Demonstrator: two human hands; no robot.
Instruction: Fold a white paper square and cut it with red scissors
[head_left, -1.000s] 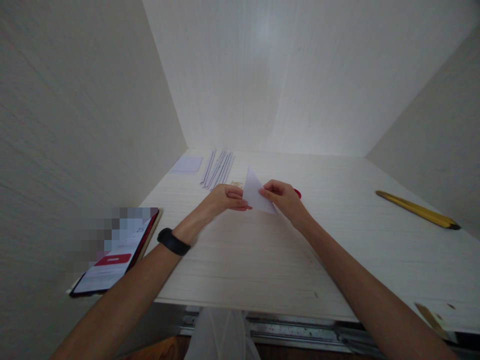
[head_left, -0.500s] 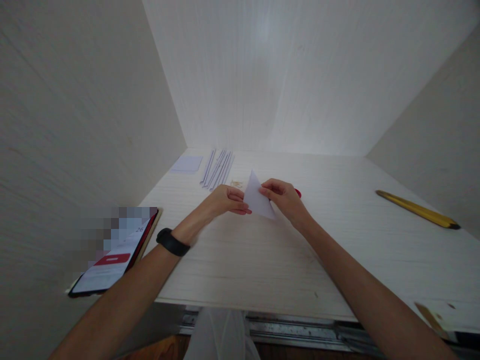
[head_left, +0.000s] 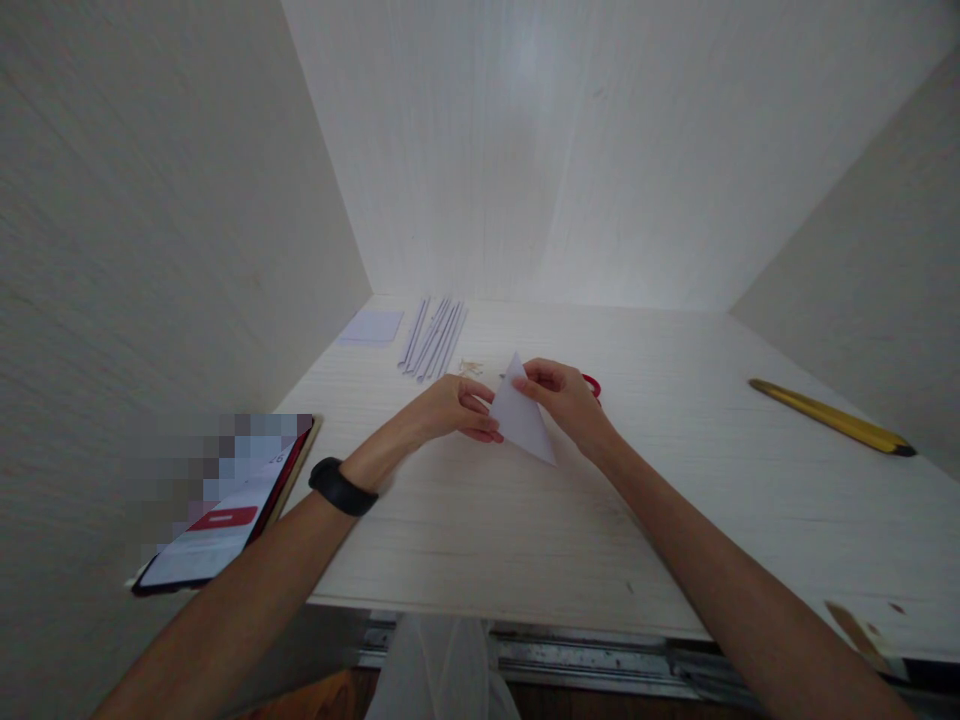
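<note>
The left hand (head_left: 466, 406) and right hand (head_left: 561, 390) grip a white paper piece (head_left: 524, 424); narrow paper strips (head_left: 448, 340) lie far left.

White paper (head_left: 525, 425); black wristband (head_left: 343, 487); red loop (head_left: 596, 381); yellow, black-tipped long object (head_left: 832, 416); white, faintly grey-streaked tabletop (head_left: 465, 540).

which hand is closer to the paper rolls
Left. The left hand is just in front of the paper rolls, slightly rightward; the right hand is farther right, pinching the white paper.
</note>
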